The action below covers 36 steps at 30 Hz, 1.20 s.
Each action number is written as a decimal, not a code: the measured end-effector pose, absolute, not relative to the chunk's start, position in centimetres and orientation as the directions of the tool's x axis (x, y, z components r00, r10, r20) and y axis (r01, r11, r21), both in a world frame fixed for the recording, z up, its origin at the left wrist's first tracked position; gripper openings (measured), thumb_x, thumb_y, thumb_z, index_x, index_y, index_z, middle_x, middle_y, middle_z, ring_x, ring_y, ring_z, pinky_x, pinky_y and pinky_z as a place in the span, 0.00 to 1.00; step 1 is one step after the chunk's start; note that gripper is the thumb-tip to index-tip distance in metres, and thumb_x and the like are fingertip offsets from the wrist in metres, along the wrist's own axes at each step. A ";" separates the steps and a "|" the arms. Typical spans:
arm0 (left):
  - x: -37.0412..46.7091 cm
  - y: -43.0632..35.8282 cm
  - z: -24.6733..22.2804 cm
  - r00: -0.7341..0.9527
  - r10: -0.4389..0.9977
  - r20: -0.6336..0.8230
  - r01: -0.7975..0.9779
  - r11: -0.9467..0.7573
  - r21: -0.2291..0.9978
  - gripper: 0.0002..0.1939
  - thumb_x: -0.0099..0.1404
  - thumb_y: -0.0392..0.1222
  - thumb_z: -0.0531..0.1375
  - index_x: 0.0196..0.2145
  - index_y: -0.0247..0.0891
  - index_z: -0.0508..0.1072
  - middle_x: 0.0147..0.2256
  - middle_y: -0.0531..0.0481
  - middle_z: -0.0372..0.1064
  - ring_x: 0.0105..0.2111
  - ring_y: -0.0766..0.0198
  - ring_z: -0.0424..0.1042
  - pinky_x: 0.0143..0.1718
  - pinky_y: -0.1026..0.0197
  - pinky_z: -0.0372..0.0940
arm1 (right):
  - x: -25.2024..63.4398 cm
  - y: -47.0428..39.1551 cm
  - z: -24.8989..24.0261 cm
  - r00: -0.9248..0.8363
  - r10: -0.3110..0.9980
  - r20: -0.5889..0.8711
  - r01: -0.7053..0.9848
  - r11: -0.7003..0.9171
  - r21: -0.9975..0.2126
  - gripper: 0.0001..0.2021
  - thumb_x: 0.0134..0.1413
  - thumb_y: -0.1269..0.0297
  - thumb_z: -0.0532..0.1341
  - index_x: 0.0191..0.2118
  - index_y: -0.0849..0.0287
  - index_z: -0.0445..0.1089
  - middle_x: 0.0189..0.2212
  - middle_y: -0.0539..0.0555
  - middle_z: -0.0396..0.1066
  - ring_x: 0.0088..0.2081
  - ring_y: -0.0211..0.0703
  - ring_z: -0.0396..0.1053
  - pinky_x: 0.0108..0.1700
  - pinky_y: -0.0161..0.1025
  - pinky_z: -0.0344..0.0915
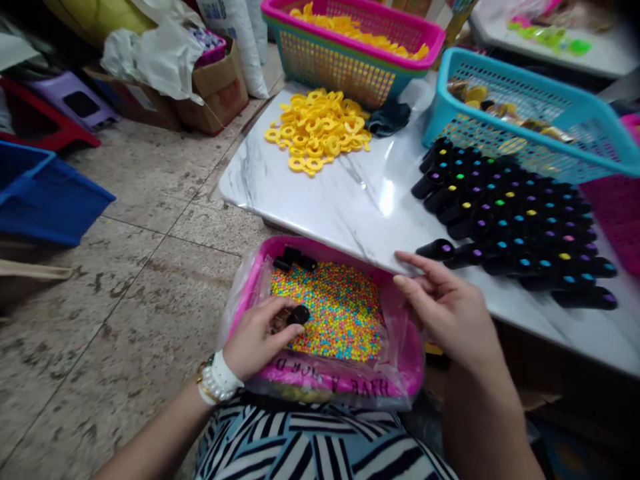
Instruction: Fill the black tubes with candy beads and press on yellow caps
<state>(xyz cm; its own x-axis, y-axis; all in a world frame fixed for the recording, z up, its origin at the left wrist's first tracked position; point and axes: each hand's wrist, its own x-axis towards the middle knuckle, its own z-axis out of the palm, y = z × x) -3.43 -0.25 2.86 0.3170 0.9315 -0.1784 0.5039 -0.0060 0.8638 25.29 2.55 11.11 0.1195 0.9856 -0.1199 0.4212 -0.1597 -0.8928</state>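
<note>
My left hand is closed around a small black cylinder, round end up, over the colourful little balls. These balls fill a plastic-lined pink basket on my lap. Several black pieces lie on the balls at the far left of the basket. At the table's edge, my right hand has its thumb and forefinger apart, with nothing visible in them. Nearest to it, a black tube lies on the table, beside rows of similar black tubes with coloured dots at their ends.
On the white marbled table is a pile of yellow ring-shaped pieces and a dark cloth. Behind stand a pink-rimmed basket of yellow pieces and a blue basket. A blue crate stands at left.
</note>
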 end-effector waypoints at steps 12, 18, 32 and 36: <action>-1.1 -0.6 3.5 0.380 0.864 -0.331 0.118 0.309 0.944 0.16 0.59 0.43 0.64 0.43 0.36 0.68 0.32 0.52 0.70 0.30 0.68 0.71 0.32 0.63 0.69 | 20.5 -0.5 6.8 -0.512 0.857 0.050 0.489 0.339 -0.804 0.26 0.59 0.71 0.59 0.62 0.51 0.60 0.55 0.58 0.68 0.53 0.47 0.68 0.53 0.46 0.68; -2.1 0.1 3.7 0.373 0.883 -0.285 0.540 0.043 0.841 0.22 0.62 0.41 0.63 0.52 0.36 0.63 0.37 0.47 0.72 0.35 0.62 0.74 0.39 0.57 0.70 | 20.5 0.6 2.0 -0.724 0.687 -0.061 0.528 0.495 -0.690 0.15 0.60 0.72 0.58 0.53 0.58 0.68 0.46 0.59 0.72 0.47 0.46 0.69 0.49 0.45 0.68; -1.9 -0.3 3.6 0.379 0.746 -0.548 0.918 -0.380 0.119 0.18 0.62 0.51 0.61 0.38 0.29 0.74 0.35 0.36 0.72 0.34 0.47 0.75 0.31 0.53 0.69 | 19.9 -0.3 -0.2 -0.777 0.525 -0.348 0.625 0.573 -0.531 0.11 0.60 0.74 0.56 0.46 0.59 0.70 0.42 0.59 0.70 0.42 0.47 0.68 0.43 0.42 0.65; -3.2 0.1 4.0 0.475 0.690 -0.547 0.879 -0.409 0.247 0.20 0.61 0.55 0.61 0.41 0.34 0.73 0.38 0.40 0.71 0.36 0.50 0.75 0.36 0.53 0.69 | 21.2 0.2 0.9 -0.755 0.600 -0.263 0.558 0.380 -0.737 0.14 0.55 0.77 0.58 0.47 0.60 0.70 0.42 0.57 0.72 0.44 0.44 0.70 0.46 0.41 0.66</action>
<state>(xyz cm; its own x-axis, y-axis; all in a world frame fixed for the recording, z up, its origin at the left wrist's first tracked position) -3.19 0.11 3.98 0.4746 0.6895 -0.5471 0.8786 -0.4090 0.2466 21.20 0.23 0.94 -0.7555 0.6002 -0.2627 0.5584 0.3802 -0.7373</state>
